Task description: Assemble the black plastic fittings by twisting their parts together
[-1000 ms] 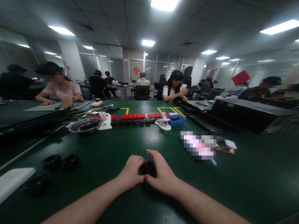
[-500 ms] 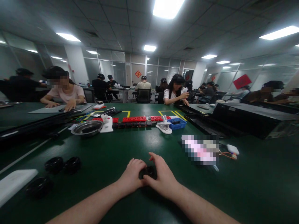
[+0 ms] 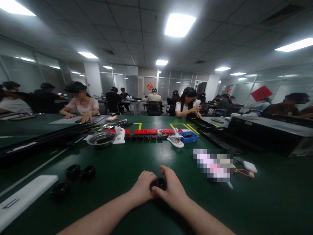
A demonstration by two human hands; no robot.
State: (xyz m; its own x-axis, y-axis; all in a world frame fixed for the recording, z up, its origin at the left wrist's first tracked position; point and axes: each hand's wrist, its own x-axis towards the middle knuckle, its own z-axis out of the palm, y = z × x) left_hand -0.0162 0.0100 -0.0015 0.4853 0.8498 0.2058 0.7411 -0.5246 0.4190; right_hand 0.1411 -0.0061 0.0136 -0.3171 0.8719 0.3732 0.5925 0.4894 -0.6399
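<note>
Near the front middle of the green table, my left hand (image 3: 146, 184) and my right hand (image 3: 172, 182) are wrapped around a small, glossy black round piece with a hollow middle (image 3: 158, 185). My left fingers curl along its left and far side. On the right, my thumb lies over its near edge, while the index finger points away from me. The piece is partly covered by both hands, and its exact kind is unclear. Several similar black round pieces (image 3: 72, 172) sit to the left on the table, beside a long white panel (image 3: 29, 195).
Farther back lie a metal bowl (image 3: 91, 139), white clamp-like pieces (image 3: 120, 136), a row of red blocks (image 3: 145, 131) and a blue tray (image 3: 189, 139). A large black case (image 3: 259, 132) stands at right. Across the table, two people (image 3: 81, 104) work with their hands.
The camera view has tilted up and swung left, so things sit lower and farther right. Both hands remain around the black round piece, which now shows more clearly.
</note>
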